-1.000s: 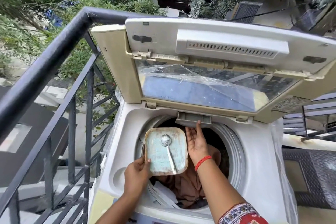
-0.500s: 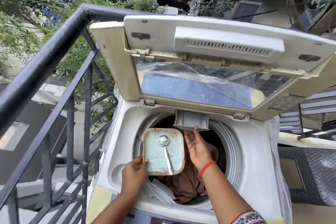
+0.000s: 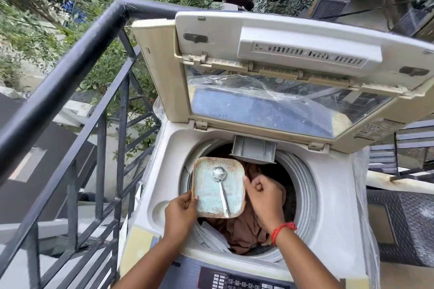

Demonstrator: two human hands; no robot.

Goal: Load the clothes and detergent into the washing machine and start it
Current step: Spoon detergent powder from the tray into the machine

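The top-loading washing machine (image 3: 328, 206) stands with its lid (image 3: 281, 54) raised. Brown clothes (image 3: 242, 230) and a white garment (image 3: 211, 234) lie in the drum. A grey detergent drawer (image 3: 253, 150) juts out over the drum's back edge. My left hand (image 3: 179, 213) grips the lower left corner of a square pale-blue plate (image 3: 209, 199) above the drum. A metal spoon (image 3: 222, 185) with white powder in its bowl lies on the plate. My right hand (image 3: 263, 197) hovers at the plate's right edge with curled fingers and holds nothing.
A black metal railing (image 3: 70, 70) runs close along the machine's left side, with trees beyond. The control panel (image 3: 234, 280) lies at the machine's front edge. Clear plastic wrap (image 3: 366, 230) covers the machine's right side, next to a dark woven surface (image 3: 404, 225).
My right hand has left the detergent drawer, which now sticks out further, and has curled up beside the plate. The left hand keeps holding the plate.
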